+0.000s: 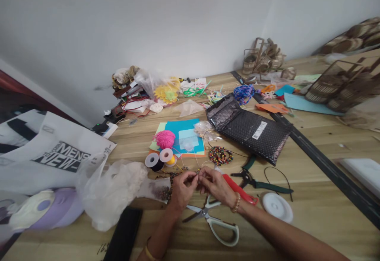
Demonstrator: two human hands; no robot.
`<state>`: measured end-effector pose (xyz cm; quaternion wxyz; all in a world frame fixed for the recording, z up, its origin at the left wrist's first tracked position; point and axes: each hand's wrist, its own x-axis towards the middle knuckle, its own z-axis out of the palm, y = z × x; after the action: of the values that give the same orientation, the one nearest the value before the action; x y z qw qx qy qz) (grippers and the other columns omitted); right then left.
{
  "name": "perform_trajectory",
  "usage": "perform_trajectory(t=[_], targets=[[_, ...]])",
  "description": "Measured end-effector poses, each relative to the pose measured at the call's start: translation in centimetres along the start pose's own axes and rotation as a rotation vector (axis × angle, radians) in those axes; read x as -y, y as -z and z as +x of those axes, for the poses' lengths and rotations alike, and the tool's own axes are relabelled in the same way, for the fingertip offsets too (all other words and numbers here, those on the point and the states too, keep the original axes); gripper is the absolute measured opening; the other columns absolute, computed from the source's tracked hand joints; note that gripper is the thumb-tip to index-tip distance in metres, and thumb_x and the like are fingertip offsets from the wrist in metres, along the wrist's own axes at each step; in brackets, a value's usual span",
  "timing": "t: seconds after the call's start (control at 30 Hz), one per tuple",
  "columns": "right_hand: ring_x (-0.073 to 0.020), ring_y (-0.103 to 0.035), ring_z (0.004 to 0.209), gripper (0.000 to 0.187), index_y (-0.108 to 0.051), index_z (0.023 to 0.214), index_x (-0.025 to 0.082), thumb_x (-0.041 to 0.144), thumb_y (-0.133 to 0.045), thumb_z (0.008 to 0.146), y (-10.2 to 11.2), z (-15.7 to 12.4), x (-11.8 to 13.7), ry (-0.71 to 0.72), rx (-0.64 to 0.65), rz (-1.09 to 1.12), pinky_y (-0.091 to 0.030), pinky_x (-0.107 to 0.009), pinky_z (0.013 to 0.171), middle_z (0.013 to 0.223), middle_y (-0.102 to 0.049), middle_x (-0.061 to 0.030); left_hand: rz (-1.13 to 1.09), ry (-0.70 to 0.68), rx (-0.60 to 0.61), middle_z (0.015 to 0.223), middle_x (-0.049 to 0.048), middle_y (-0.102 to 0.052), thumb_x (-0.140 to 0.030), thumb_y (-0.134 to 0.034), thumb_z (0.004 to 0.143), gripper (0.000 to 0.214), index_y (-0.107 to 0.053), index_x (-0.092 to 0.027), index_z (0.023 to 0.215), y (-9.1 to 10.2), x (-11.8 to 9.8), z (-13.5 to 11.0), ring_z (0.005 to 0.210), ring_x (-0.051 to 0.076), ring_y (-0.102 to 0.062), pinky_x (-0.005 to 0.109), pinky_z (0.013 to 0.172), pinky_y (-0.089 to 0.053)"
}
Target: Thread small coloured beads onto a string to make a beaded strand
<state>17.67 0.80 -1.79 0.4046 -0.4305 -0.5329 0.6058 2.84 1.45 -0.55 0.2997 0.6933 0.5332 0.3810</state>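
My left hand [184,188] and my right hand [215,186] meet fingertip to fingertip above the table, both pinched closed. A thin cord [204,163] loops up from between them; the part inside the fingers is mostly hidden. Small dark beads [166,193] lie beside my left hand, partly in a clear bag. Under my right hand are white-handled scissors [222,229], blades spread, and a red strip [240,190]. Just beyond stand a black spool [152,161] and a yellow spool [167,156], near a ball of pink yarn [165,139]. A coil of multicoloured beads [220,156] lies farther off.
Green-handled pliers [249,178] and a white round spool [277,207] lie right. A black bubble mailer [249,128] crosses the middle right. Coloured paper sheets [178,127] lie ahead. A plastic bag [109,190] and a black phone-like slab [124,233] are left; small woven baskets [263,61] stand behind.
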Motion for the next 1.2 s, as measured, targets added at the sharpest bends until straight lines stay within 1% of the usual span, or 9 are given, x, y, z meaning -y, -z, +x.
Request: perform_trajectory(t=[0.1,0.17,0.23,0.33,0.53,0.7,0.9,1.03,1.2], targets=[[-0.0106,-0.056,0.044,0.028,-0.049,0.081,0.018,0.045,-0.052,0.086,-0.05,-0.04,0.04,-0.015,0.01,0.035,-0.039,-0.02,0.04,0.065,-0.059,0.0013,0.02,-0.04,0.008,0.066,0.0049,-0.072,-0.02,-0.056,0.075,0.014,-0.068,-0.015,0.073,0.1,-0.06,0.09,0.058,0.015,-0.065,0.023,0.057,-0.052],[-0.0104,-0.054,0.045,0.028,-0.049,0.081,0.018,0.045,-0.052,0.086,-0.04,-0.02,0.05,0.006,0.001,0.034,-0.04,-0.02,0.043,0.061,-0.058,0.0022,0.031,-0.064,0.005,0.069,0.0051,-0.073,-0.019,-0.056,0.075,0.014,-0.069,-0.015,0.074,0.14,-0.06,0.13,0.06,0.015,-0.066,0.023,0.059,-0.053],[-0.0098,-0.05,0.046,0.027,-0.049,0.079,0.018,0.044,-0.052,0.086,0.02,0.0,0.05,0.028,-0.015,0.01,-0.038,-0.02,0.045,0.057,-0.055,0.0036,0.035,-0.074,0.007,0.07,0.0052,-0.073,-0.019,-0.056,0.074,0.014,-0.069,-0.016,0.075,0.15,-0.05,0.15,0.061,0.015,-0.066,0.024,0.061,-0.053],[-0.0095,-0.045,0.046,0.024,-0.049,0.079,0.018,0.041,-0.052,0.087,0.16,0.01,0.01,0.059,-0.018,-0.034,-0.033,-0.02,0.045,0.055,-0.051,0.0046,0.028,-0.063,0.006,0.072,0.0054,-0.074,-0.019,-0.057,0.073,0.012,-0.069,-0.016,0.075,0.13,-0.02,0.12,0.062,0.016,-0.066,0.025,0.062,-0.054],[-0.0103,-0.041,0.051,0.021,-0.052,0.079,0.018,0.036,-0.05,0.089,0.33,0.09,-0.37,0.098,-0.011,-0.154,-0.028,-0.022,0.047,0.057,-0.047,0.0045,0.033,-0.04,-0.013,0.068,0.0041,-0.072,-0.018,-0.058,0.073,0.011,-0.069,-0.017,0.071,0.06,-0.03,0.07,0.059,0.015,-0.065,0.025,0.06,-0.052],[-0.0112,-0.041,0.054,0.023,-0.055,0.076,0.016,0.033,-0.049,0.089,0.41,0.12,-0.6,0.113,-0.019,-0.249,-0.029,-0.022,0.05,0.059,-0.047,0.0038,0.111,-0.098,-0.028,0.068,0.0043,-0.072,-0.016,-0.056,0.073,0.012,-0.068,-0.017,0.072,0.06,-0.09,0.01,0.059,0.015,-0.064,0.025,0.062,-0.052],[-0.0124,-0.044,0.059,0.022,-0.055,0.074,0.016,0.026,-0.044,0.091,0.64,-0.12,0.04,0.165,-0.005,-0.332,-0.032,-0.023,0.054,0.063,-0.05,0.0026,0.224,-0.179,-0.045,0.07,0.0045,-0.072,-0.015,-0.055,0.074,0.013,-0.067,-0.019,0.073,-0.16,0.18,-0.14,0.063,0.016,-0.066,0.025,0.063,-0.052],[-0.013,-0.045,0.06,0.022,-0.053,0.072,0.018,0.024,-0.043,0.091,0.69,-0.16,0.18,0.212,0.003,-0.377,-0.033,-0.023,0.056,0.064,-0.051,0.0021,0.27,-0.173,-0.069,0.067,0.0044,-0.072,-0.015,-0.056,0.073,0.011,-0.066,-0.019,0.071,-0.56,0.58,-0.28,0.061,0.016,-0.066,0.025,0.061,-0.05],[-0.0134,-0.046,0.059,0.022,-0.05,0.072,0.019,0.022,-0.041,0.092,0.66,-0.25,0.28,0.222,0.008,-0.408,-0.032,-0.024,0.057,0.063,-0.051,0.0022,0.267,-0.135,-0.049,0.068,0.0043,-0.073,-0.015,-0.056,0.074,0.012,-0.067,-0.019,0.071,-0.78,0.73,-0.46,0.06,0.016,-0.065,0.024,0.061,-0.05]])
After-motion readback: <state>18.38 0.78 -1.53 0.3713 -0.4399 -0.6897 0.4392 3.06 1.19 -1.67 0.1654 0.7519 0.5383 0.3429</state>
